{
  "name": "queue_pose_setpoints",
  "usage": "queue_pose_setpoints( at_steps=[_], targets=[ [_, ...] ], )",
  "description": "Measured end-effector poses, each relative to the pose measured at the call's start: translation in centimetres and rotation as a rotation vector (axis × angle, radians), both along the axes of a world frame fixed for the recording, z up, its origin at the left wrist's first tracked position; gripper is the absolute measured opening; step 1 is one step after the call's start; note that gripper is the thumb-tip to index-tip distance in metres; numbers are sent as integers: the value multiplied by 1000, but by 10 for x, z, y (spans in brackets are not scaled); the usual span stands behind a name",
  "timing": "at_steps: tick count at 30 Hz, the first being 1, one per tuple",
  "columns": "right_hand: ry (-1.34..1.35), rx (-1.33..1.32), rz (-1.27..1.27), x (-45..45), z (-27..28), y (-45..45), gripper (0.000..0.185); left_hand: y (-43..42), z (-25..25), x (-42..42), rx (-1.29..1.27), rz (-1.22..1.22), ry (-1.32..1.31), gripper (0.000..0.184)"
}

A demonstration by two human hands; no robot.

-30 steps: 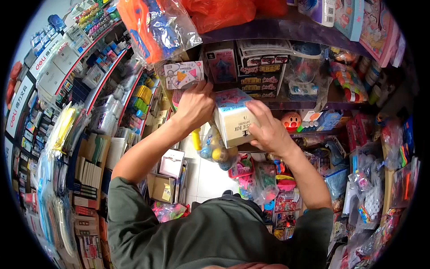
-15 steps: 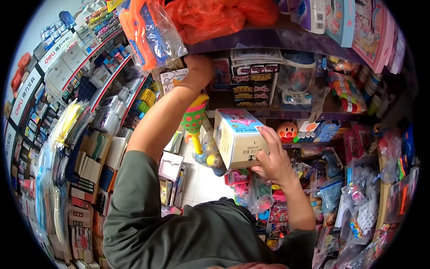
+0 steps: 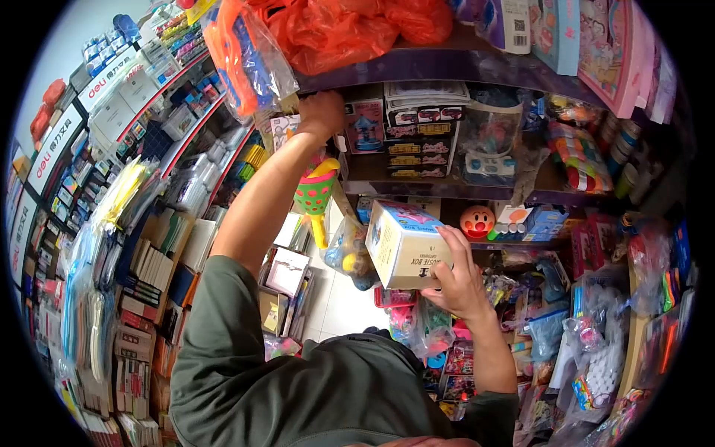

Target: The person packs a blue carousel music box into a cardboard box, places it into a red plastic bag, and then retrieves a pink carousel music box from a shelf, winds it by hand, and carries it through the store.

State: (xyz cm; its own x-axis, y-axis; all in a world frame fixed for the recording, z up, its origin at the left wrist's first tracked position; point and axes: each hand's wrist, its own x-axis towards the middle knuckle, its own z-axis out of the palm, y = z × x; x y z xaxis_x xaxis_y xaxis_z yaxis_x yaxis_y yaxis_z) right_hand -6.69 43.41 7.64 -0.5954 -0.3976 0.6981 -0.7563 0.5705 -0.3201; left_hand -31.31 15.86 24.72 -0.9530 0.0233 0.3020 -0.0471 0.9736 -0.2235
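holds one cream box point(image 3: 402, 249) in the right hand point(image 3: 456, 276), with the thumb on the lettered front and the fingers over the right side. keeps this one box tilted in the air, just in front of and below the lower shelf point(image 3: 436, 191). reaches with the left hand point(image 3: 322, 114) in under the upper shelf point(image 3: 462, 65); cannot tell whether spread or curled around anything, with the fingers out of sight.

near the left hand, one white patterned package point(image 3: 284, 128) on one side and one carousel-picture box point(image 3: 365, 127) on the other. just right of that, one stack of dark boxes point(image 3: 421, 149), at least four in number.

below the left forearm, one green cup toy point(image 3: 313, 192) with pink dots and one yellow handle. between this and the cream box, lower down, one bag of balls point(image 3: 348, 257), too blurred to count. to the right of the cream box, one round toy face point(image 3: 477, 221). overhead, one red plastic bag point(image 3: 320, 37) and one clear packet point(image 3: 242, 63) of orange and blue pieces.
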Motion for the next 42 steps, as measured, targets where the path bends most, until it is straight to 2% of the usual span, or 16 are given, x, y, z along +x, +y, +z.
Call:
queue_pose_setpoints(
  at_steps=[3,5,9,12,14,21,23,24,28,29,34,39,40,42],
  targets=[
    [-23,0,21,-1,-5,4,53,3,1,3,36,50,-30,32],
    [-40,-21,51,-4,-7,5,53,3,1,3,17,74,-47,69],
    [-20,-60,105,-27,4,0,55,-4,-1,7,139,77,34,58],
    [112,-185,151,-58,7,-10,59,-19,3,11,290,103,31,42],
    [132,-213,170,-72,2,-19,60,-30,-10,12,253,75,50,43],
    [90,-152,244,-92,3,-33,59,-26,1,72,137,-28,-11,50],
    [107,-125,234,-98,14,-37,59,-32,-6,85,98,-165,79,49],
    [92,-115,238,-98,25,-38,59,-39,-17,91,199,-350,229,28],
    [84,-50,253,-104,47,-47,57,-35,-21,138,214,-366,239,24],
    [90,-41,243,-106,51,-48,57,-41,-34,147,244,-439,356,25],
    [69,73,222,-114,52,-63,56,-56,-50,228,614,-446,355,31],
    [19,94,168,-115,65,-85,53,-73,-50,318,744,-441,291,43],
    [43,100,148,-115,69,-90,53,-82,-57,328,775,-472,343,42],
    [86,121,102,-120,77,-100,51,-108,-65,353,839,-453,285,37]
  ],
)
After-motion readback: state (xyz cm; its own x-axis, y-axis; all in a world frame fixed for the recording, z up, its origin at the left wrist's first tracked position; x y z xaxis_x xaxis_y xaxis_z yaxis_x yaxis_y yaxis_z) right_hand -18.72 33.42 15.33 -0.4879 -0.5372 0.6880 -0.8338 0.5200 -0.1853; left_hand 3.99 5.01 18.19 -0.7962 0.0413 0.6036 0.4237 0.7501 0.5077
